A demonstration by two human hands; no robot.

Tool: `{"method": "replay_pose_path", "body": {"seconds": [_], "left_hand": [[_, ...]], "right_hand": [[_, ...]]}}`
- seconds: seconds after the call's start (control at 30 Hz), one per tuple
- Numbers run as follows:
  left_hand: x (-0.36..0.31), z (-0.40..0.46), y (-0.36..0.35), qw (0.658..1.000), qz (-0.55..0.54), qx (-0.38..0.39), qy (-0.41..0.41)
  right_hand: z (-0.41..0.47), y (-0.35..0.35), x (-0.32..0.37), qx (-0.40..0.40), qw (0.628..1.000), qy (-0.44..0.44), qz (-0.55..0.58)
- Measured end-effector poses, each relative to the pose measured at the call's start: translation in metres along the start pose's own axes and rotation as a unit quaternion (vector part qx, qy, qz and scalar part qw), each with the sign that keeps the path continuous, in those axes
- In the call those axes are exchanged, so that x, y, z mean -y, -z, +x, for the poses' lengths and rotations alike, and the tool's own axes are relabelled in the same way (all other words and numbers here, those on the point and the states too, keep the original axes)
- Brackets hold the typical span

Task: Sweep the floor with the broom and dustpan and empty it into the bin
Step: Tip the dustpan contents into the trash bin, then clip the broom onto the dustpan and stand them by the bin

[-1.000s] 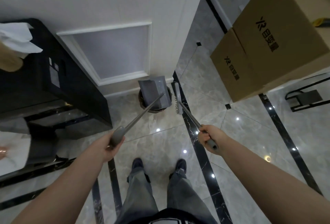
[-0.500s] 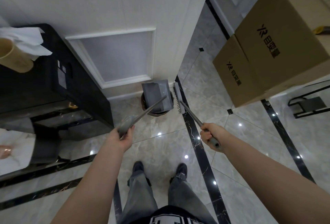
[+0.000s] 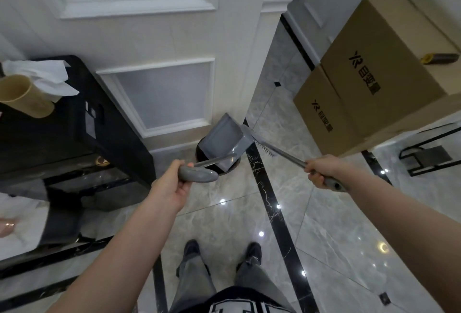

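Both bare forearms reach forward from the person's body; the left hand curls round a handle end, palm turned up; the right hand clenches a shaft, knuckles upward.

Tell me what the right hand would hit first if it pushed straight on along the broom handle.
The right hand would probably meet the dustpan held over the bin, since the broom head already sits against it; depth is uncertain.

looks like a home hallway: glossy marble floor, white paneled door, cardboard boxes stacked by the wall
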State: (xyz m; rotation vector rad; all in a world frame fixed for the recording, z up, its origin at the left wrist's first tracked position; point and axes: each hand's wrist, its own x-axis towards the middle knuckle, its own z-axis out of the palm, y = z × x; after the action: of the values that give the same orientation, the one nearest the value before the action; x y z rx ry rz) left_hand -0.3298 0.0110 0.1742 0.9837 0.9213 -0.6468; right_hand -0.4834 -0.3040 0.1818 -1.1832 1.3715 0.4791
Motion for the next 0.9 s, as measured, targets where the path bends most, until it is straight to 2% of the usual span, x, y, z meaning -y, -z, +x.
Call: {"method": "replay_pose_path", "body": {"seconds": [0.2, 0.37, 0.53, 0.73, 0.9], "left_hand": [[-0.032, -0.019, 0.013, 0.990, 0.098, 0.011, -0.101], [-0.073, -0.045, 0.022, 0.970, 0.154, -0.005, -0.186], [-0.104, -0.066, 0.018, 0.924, 0.242, -0.012, -0.295], [-0.113, -0.066, 0.022, 0.875, 0.345, -0.005, -0.340], [-0.117, -0.052, 0.041, 0.833, 0.407, -0.031, -0.373]], "right_hand": [[-0.020, 0.011, 0.020, -0.015, 0.999, 0.031, -0.019], [-0.035, 0.017, 0.043, 0.015, 0.999, 0.031, -0.035], [-0.050, -0.004, 0.072, 0.063, 0.996, 0.009, -0.062], [-0.070, -0.045, 0.100, 0.094, 0.984, 0.031, -0.150], [-0.094, -0.076, 0.120, 0.138, 0.965, 0.047, -0.220]]}}
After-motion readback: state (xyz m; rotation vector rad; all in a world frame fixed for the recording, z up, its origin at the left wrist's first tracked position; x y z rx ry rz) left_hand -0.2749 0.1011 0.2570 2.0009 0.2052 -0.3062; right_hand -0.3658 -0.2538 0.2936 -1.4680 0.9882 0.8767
